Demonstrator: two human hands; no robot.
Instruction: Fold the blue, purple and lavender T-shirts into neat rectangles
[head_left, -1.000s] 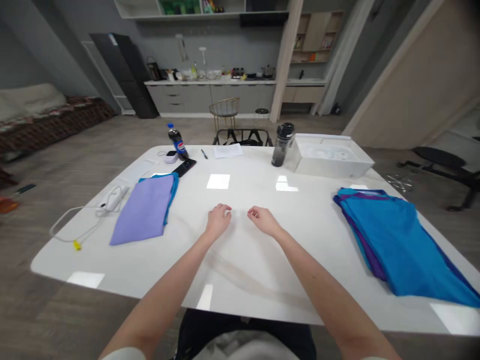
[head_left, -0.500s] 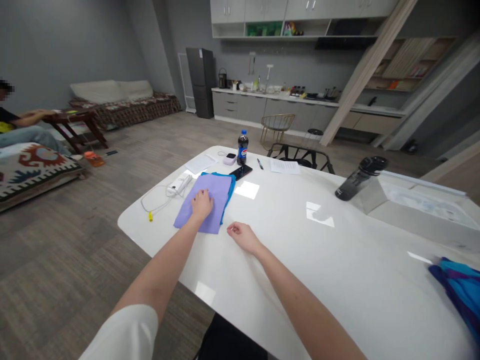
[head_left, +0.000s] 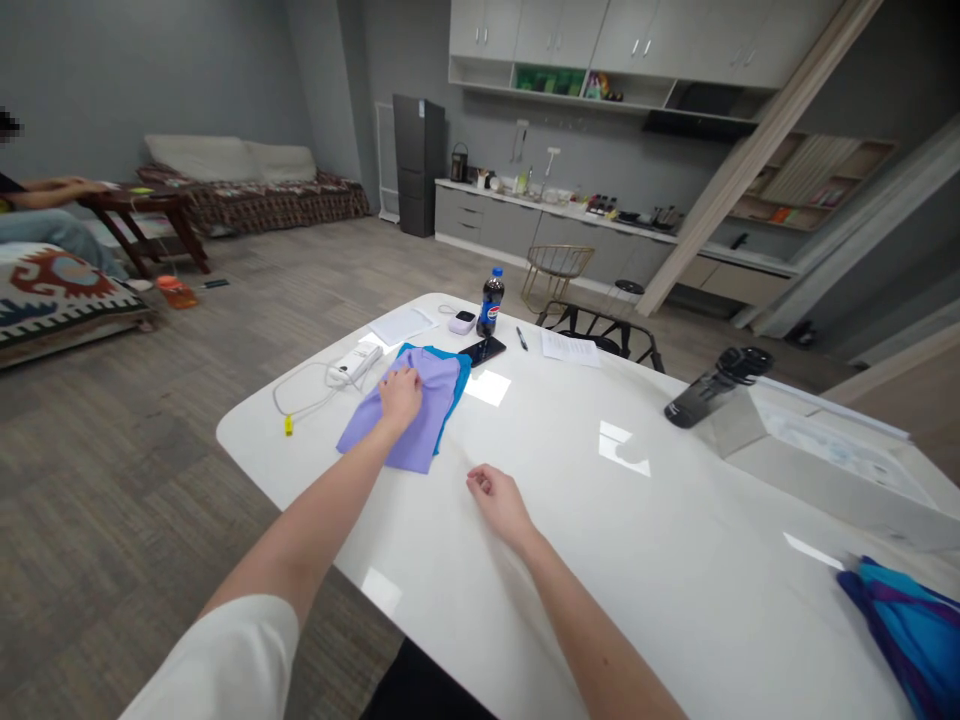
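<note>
My left hand [head_left: 400,395] lies on a folded lilac cloth [head_left: 420,425] that rests on a teal cloth [head_left: 459,367] near the left edge of the white table [head_left: 600,520]. Its fingers curl down into the fabric, which bunches a little under them. My right hand [head_left: 496,500] rests on the bare tabletop nearer to me, fingers loosely curled with nothing in them. A stack of blue and purple cloths [head_left: 907,625] lies at the right edge of the view.
Beyond the lilac cloth stand a cola bottle [head_left: 490,303], a black phone [head_left: 484,351], a pen [head_left: 520,338], papers [head_left: 570,347] and a white power strip with cable [head_left: 346,367]. A dark flask [head_left: 709,385] and a white box [head_left: 832,455] sit to the right. A person sits at far left.
My left hand reached from the table's middle to the lilac cloth and now presses and bunches it. My view swung left. The right hand has stayed on the tabletop.
</note>
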